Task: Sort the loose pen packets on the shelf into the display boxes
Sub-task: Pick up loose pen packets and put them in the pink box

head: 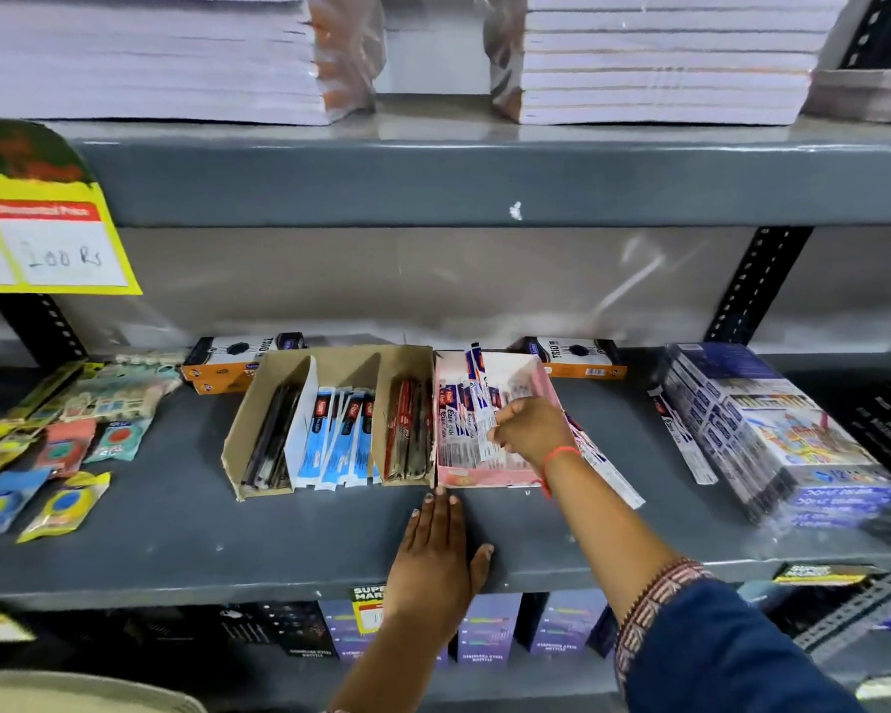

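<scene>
Grey metal shelf [176, 532]: flat blister-packed items in yellow, blue and orange [63, 455] lie loose at far left. Brown cardboard display box [243, 429] has three slots: dark pens, blue-white packets [338, 434], red pens. Left hand [435, 553] lies flat on the shelf, fingers spread, gripping nothing, fingertips just before the pink cardboard display box [479, 478]. Right hand [528, 427] is inside the pink box, fingers pinching white-and-blue pen packets [466, 419]. One loose white pen packet [682, 440] lies beside the shrink-wrapped stack of blue boxes [772, 429].
</scene>
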The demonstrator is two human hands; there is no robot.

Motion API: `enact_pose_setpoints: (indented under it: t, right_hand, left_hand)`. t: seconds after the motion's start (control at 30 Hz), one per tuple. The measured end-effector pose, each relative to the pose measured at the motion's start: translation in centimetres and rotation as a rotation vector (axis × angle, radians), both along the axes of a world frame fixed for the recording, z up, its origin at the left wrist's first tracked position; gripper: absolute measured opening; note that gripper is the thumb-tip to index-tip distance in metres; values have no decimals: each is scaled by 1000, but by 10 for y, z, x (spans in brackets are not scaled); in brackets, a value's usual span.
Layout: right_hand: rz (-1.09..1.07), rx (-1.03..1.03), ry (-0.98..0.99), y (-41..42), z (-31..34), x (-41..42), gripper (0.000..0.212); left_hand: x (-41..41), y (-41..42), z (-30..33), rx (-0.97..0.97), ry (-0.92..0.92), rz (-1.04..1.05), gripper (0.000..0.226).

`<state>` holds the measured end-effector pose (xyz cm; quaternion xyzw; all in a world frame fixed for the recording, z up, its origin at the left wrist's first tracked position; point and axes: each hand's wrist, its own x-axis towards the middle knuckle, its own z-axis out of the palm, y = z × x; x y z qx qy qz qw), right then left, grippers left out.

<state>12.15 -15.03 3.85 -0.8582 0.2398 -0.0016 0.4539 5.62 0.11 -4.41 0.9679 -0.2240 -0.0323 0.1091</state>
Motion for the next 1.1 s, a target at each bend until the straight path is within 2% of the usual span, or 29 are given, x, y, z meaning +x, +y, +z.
enact_pose_setpoints:
  t: [0.07, 0.1, 0.2, 0.33, 0.43, 0.53, 0.63, 0.7, 0.77, 0.87, 0.9, 1.0, 1.1]
  right_hand:
    - [29, -114, 83, 6, -5, 9, 11]
    - [39, -169, 101, 9, -8, 12, 10]
    - [72, -296, 146, 15, -16, 14, 27]
    - [107, -375, 161, 15, -17, 11, 28]
    - [128, -423, 146, 9, -12, 4, 30]
    - [69, -368, 65, -2, -3, -10, 34]
    - [-115, -317, -77, -18, 3, -26, 35]
    - [-261, -364, -104, -36, -1, -36, 33]
    - [-336, -371, -52, -54, -12, -50, 33]
    - [-271, -380, 160, -72, -31, -70, 36]
    - [-231, -371, 174, -75, -38, -72, 35]
    - [-226, -261, 129, -81, -41, -69, 34]
    - [-335, -80, 60, -84, -41, -65, 22]
  left_hand:
    - [-1, 1, -8, -3, 35, 2, 83]
    - [-1, 1, -11, 6, 38, 0, 80]
    - [-2, 2, -12, 23, 17, 13, 79]
    - [-1, 1, -12, 46, -48, 11, 79]
    - [-1, 2, -15, 61, -17, 3, 79]
    - [0, 2, -14, 52, -9, 3, 81]
    - [-1, 0, -6, 22, -45, 13, 86]
    - [-2, -3, -7, 21, -60, -22, 94]
    - [-4, -3, -8, 24, -106, -31, 101]
    - [-7, -2, -5, 62, -78, -21, 93]
    - [-8, -2, -3, 62, -72, -6, 89]
    - [-10, -3, -2, 90, -29, 16, 67]
    - [-10, -3, 1, 84, -1, 11, 61]
